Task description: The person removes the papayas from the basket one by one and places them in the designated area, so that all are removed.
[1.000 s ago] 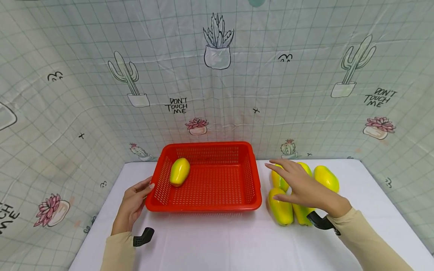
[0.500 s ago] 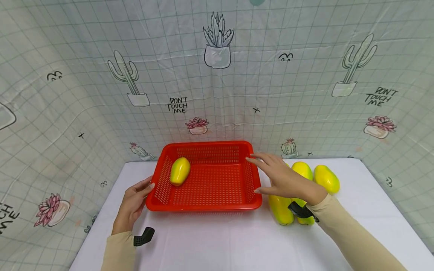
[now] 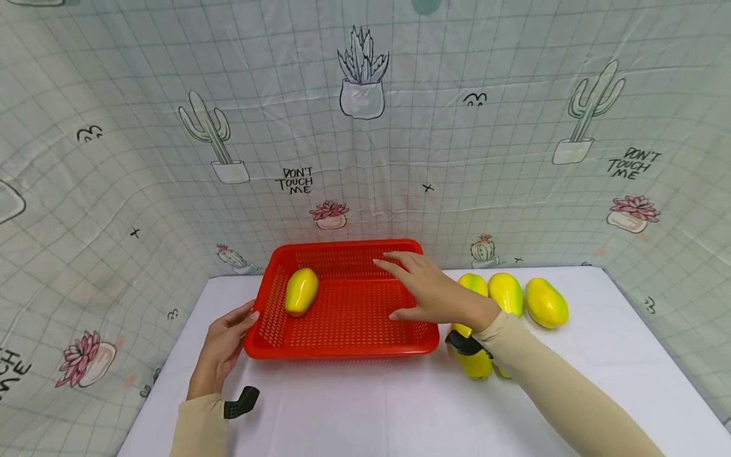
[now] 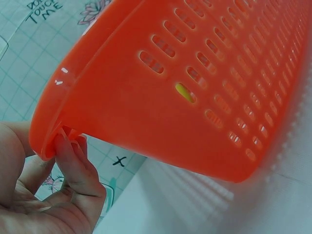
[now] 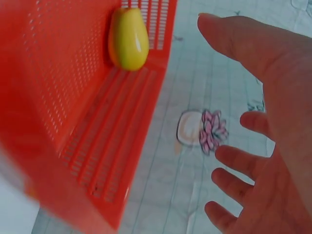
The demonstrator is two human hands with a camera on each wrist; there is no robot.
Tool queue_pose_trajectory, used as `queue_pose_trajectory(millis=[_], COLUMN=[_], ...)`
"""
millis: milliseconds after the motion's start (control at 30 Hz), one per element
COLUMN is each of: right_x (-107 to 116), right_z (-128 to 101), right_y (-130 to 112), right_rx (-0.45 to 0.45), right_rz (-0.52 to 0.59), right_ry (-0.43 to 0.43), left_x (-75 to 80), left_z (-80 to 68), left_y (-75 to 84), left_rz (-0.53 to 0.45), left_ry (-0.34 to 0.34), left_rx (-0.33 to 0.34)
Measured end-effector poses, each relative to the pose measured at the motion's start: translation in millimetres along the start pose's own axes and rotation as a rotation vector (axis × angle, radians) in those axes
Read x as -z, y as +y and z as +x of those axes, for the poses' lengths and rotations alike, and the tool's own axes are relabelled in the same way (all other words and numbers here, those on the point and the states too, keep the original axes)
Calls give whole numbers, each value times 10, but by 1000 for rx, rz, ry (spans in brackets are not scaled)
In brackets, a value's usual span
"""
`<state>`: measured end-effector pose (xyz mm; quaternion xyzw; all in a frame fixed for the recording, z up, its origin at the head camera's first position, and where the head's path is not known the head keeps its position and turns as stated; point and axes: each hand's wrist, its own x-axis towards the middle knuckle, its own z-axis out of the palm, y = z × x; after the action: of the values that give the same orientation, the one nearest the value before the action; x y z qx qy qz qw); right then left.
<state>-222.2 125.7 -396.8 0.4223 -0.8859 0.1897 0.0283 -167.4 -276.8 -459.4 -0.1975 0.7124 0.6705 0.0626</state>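
A red plastic basket [image 3: 342, 351] with slotted sides stands on the table. One glossy yellow papaya [image 3: 301, 292] lies at its left end, seen also in the right wrist view [image 5: 128, 39]. My left hand [image 3: 224, 336] grips the basket's left rim, fingertips hooked at the edge in the left wrist view. Over the right part of the basket hovers my right hand [image 3: 431, 289], fingers spread and holding nothing. Behind that arm, several more papayas sit right of the basket, among them one papaya [image 3: 546, 303] farthest right; the sleeve partly hides the nearer ones.
A white cloth covers the table [image 3: 342, 412]. Grid-patterned fabric [image 3: 400, 146] with cactus drawings rises behind and at both sides, close to the basket's back. Each wrist carries a black camera mount, such as the left mount [image 3: 242, 402].
My right hand has moved left, from above the papayas across the basket's right rim to over its inside, staying empty. The left hand keeps its grip, and the basket stays put.
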Motion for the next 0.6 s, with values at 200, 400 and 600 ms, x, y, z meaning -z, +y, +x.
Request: queue_pose_trajectory(millis=[200, 400, 600], right_x=[-70, -167, -243], right_z=[220, 441, 624], right_y=[-98, -141, -153], right_rx=[-13, -20, -38], right_rz=[-5, -22, -2], right_ry=[-37, -68, -97], left_x=[11, 6, 11], left_z=[-6, -1, -1], left_y=[-5, -14, -23], left_rz=[-7, -23, -22], left_ry=[-5, 0, 0], left_rx=[0, -17, -20])
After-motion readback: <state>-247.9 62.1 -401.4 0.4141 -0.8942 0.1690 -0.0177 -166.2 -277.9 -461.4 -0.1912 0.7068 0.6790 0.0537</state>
